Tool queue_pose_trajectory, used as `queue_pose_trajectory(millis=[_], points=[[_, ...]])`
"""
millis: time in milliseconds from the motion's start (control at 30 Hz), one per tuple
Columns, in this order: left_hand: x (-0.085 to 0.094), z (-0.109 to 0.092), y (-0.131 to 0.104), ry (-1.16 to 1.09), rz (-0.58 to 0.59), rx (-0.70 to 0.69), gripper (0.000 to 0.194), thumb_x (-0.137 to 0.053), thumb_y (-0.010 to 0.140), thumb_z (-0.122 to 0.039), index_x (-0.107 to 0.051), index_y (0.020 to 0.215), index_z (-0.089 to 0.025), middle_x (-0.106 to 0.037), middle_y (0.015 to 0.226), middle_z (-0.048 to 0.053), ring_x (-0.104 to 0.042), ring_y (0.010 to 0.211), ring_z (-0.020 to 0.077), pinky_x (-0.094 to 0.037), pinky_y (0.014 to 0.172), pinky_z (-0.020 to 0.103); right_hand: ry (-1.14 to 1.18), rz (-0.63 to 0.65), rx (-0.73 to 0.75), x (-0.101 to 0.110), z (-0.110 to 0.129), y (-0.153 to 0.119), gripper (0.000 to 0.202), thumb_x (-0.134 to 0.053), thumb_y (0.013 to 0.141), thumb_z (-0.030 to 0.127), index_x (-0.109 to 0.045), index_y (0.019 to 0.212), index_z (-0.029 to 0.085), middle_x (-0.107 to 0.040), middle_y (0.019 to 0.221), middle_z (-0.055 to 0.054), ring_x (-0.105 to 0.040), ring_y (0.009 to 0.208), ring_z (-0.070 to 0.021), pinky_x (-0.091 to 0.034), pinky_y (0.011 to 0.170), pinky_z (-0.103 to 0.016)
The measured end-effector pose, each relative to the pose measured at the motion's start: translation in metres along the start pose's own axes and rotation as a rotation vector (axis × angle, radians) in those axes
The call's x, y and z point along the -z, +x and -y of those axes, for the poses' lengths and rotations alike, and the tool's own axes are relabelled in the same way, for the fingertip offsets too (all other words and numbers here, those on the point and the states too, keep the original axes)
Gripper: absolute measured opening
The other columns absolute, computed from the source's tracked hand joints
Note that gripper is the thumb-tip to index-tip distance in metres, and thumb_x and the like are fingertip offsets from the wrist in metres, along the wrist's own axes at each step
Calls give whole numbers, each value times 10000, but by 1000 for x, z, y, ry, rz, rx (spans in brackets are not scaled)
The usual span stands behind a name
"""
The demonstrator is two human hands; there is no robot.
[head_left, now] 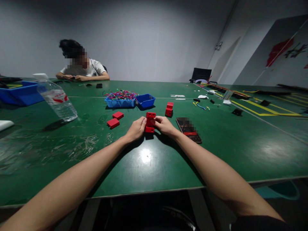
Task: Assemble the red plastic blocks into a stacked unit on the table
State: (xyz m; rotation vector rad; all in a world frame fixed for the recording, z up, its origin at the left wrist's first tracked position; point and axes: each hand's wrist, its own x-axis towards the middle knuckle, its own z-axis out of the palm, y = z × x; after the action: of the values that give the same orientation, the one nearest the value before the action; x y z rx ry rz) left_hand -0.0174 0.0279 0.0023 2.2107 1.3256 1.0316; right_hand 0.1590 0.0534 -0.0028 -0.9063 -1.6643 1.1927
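Between my two hands stands a small stack of red blocks [150, 122], with round holes showing on the top and bottom pieces. My left hand [136, 129] pinches it from the left side. From the right, my right hand [165, 125] grips the same stack with thumb and fingers. Two flat red blocks [113, 123] lie to the left of my left hand. Beyond my right hand sits another pair of red blocks [169, 109], one against the other. A phone [189, 130] lies to the right of my right hand.
A blue tray of coloured wires [121, 102] and a smaller blue bin [146, 101] stand beyond my hands. At left are a tilted plastic bottle [59, 100] and a blue bin [26, 93]. A person [83, 69] sits across the green table [144, 173].
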Motion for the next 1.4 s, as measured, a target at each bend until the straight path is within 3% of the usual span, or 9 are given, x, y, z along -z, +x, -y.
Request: queue_pose_trajectory(millis=[500, 800, 1200, 1400], points=[[1, -2, 0, 71, 21, 34, 330, -239, 957, -372, -485, 813, -204, -579, 739, 34, -539, 668, 179, -398, 659, 299, 36, -61, -44, -4, 0, 0, 383, -732, 625, 507, -618, 709, 151, -634, 665, 9, -542, 604, -112, -432, 639, -254], [1, -1, -1, 81, 21, 25, 344, -238, 968, -373, -504, 839, -197, -598, 761, 42, -558, 687, 184, -407, 670, 305, 42, -50, -20, -4, -2, 1, 380, -716, 639, 513, -624, 731, 157, -632, 673, 8, -557, 642, -127, -445, 672, -265], [0, 0, -1, 66, 0, 20, 333, -246, 966, -386, -489, 826, -207, -596, 751, 30, -559, 683, 179, -402, 658, 295, -9, -48, -11, -3, -5, 4, 163, -600, 704, 313, -632, 741, 158, -651, 717, 8, -585, 695, -134, -460, 747, -275], [1, -2, -1, 50, 9, 24, 338, -241, 963, -388, -494, 833, -205, -595, 754, 32, -553, 677, 177, -401, 652, 295, 11, -18, 19, -2, -5, 2, 260, -658, 709, 408, -639, 766, 155, -676, 766, -18, -606, 736, -157, -484, 761, -300]])
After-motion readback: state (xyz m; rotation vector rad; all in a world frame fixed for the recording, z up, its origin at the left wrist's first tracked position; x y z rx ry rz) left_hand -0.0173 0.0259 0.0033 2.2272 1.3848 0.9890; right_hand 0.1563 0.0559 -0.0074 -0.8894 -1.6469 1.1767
